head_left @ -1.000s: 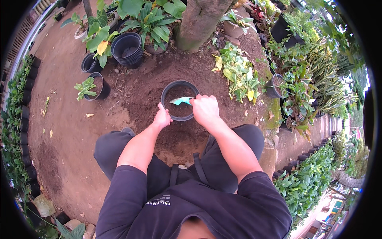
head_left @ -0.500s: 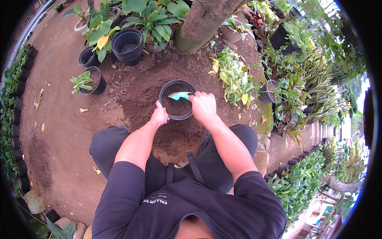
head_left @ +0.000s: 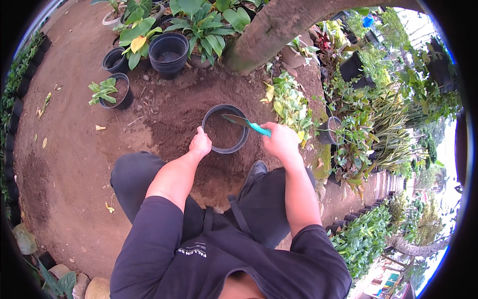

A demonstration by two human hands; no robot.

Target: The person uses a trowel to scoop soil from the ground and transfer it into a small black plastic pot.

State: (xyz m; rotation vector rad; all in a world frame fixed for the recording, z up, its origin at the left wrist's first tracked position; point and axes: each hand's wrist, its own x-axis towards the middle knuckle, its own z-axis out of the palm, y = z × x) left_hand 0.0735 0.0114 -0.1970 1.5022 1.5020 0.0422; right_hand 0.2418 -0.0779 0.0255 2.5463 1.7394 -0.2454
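Pulled toward four o'clock since the earlier frame, my right hand (head_left: pixel 282 144) grips a turquoise-handled trowel (head_left: pixel 253 126), blade over the round black plastic pot (head_left: pixel 234 150) at centre; my left hand (head_left: pixel 200 143) clasps its eight-o'clock rim. If that slackens, brown soil (head_left: pixel 224 135) could spill. Yellow-green leafy plants (head_left: pixel 289 102) at two o'clock limit trowel room.

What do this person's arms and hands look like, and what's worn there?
Dark, short fabric sleeves end near the elbows. Below them, the left forearm and right forearm are uncovered. The bare left hand and right hand wear no gloves, and no watch or bracelet shows.
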